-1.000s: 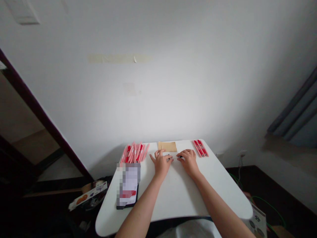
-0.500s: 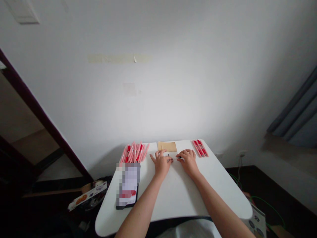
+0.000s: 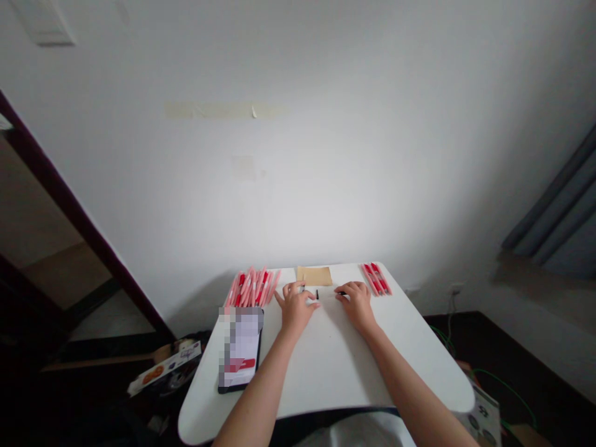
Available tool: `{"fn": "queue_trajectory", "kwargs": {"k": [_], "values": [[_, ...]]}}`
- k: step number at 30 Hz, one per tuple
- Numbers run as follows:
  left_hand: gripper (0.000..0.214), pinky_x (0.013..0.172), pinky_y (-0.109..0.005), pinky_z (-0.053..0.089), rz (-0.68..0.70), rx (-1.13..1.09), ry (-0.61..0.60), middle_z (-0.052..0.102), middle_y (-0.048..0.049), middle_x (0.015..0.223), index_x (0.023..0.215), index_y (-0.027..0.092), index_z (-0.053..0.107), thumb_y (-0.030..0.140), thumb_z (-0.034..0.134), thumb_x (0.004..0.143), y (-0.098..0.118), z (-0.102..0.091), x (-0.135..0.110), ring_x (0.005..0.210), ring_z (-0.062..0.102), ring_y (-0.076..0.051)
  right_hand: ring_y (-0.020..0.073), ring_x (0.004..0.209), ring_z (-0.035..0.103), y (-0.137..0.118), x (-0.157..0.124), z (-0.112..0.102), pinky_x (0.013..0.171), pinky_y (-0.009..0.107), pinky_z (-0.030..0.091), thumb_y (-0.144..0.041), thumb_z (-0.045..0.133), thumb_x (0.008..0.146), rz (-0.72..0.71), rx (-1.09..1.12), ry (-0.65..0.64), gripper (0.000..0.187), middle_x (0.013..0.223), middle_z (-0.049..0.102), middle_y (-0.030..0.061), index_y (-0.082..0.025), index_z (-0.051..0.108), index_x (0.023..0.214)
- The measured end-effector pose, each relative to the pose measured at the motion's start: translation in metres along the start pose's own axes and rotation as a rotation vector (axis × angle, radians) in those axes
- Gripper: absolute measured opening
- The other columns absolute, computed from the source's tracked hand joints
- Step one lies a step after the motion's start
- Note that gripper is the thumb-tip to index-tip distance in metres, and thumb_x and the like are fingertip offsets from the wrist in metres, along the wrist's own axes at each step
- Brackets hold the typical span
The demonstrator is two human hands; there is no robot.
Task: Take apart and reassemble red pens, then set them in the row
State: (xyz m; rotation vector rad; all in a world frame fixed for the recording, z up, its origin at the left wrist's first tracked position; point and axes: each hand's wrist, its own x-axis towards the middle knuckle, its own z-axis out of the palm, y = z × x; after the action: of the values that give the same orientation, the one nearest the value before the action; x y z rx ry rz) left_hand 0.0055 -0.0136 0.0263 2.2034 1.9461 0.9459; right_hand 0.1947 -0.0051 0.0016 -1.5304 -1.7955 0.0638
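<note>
My left hand is over the table with its fingers spread, thumb and index finger apart. A small thin greyish piece shows by its fingertips; whether they touch it I cannot tell. Just to the right of these fingers, a short black piece is on the table. My right hand is closed in a pinch on a thin pen part with a black section, its pale end pointing left. The fingers hide the remainder of that part.
Several pink and red pens lie heaped at the back left, and a few more pens lie side by side at the back right. A tan paper piece is at the table's back edge. A phone lies at the left.
My left hand has moved left, away from the middle, and its thumb and index finger have parted. My right hand has shifted slightly right, still pinching the thin part.
</note>
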Motion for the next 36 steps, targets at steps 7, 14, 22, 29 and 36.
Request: {"fn": "queue_trajectory", "kwargs": {"k": [7,14,22,29,36], "values": [[0.012,0.106,-0.065,0.011,0.000,0.038,-0.008,0.058,0.0013,0.126,0.066,0.028,0.070,0.037,0.078,0.063,-0.004,-0.002,0.000,0.123,0.039,-0.026,0.0234,0.103,0.046,-0.002,-0.001,-0.001,0.094,0.040,0.027,-0.024,0.060,0.083,0.019,-0.025,-0.023,0.015,0.096,0.068,0.0024,-0.028,0.070,0.093],[0.010,0.106,-0.067,0.011,0.001,0.034,-0.016,0.058,0.0012,0.125,0.064,0.028,0.070,0.035,0.077,0.064,-0.003,0.003,0.000,0.121,0.040,-0.026,0.0235,0.103,0.046,-0.003,0.000,0.000,0.095,0.040,0.026,-0.024,0.059,0.083,0.055,-0.024,-0.036,0.014,0.096,0.068,0.0025,-0.028,0.070,0.091],[0.010,0.109,-0.069,0.007,0.066,0.014,0.001,0.058,0.0006,0.123,0.070,0.029,0.069,0.035,0.076,0.065,0.009,0.014,0.002,0.123,0.040,-0.025,0.0238,0.104,0.046,-0.006,-0.001,-0.003,0.094,0.039,0.026,-0.025,0.059,0.083,0.086,-0.028,-0.047,0.014,0.096,0.068,0.0027,-0.028,0.071,0.091],[0.010,0.110,-0.069,0.006,0.131,0.053,0.068,0.055,-0.0018,0.126,0.070,0.025,0.067,0.034,0.072,0.070,0.017,0.022,0.007,0.126,0.038,-0.026,0.0229,0.103,0.045,-0.003,-0.001,-0.002,0.093,0.038,0.026,-0.026,0.060,0.083,0.104,-0.043,-0.040,0.014,0.096,0.067,0.0021,-0.028,0.071,0.091],[0.008,0.110,-0.069,0.007,0.168,0.146,0.081,0.055,-0.0044,0.125,0.076,0.024,0.069,0.031,0.069,0.073,0.021,0.026,0.010,0.125,0.039,-0.026,0.0231,0.103,0.045,-0.001,-0.001,0.000,0.092,0.038,0.026,-0.028,0.059,0.084,0.107,-0.045,-0.039,0.014,0.096,0.067,0.0031,-0.027,0.071,0.091]]}}
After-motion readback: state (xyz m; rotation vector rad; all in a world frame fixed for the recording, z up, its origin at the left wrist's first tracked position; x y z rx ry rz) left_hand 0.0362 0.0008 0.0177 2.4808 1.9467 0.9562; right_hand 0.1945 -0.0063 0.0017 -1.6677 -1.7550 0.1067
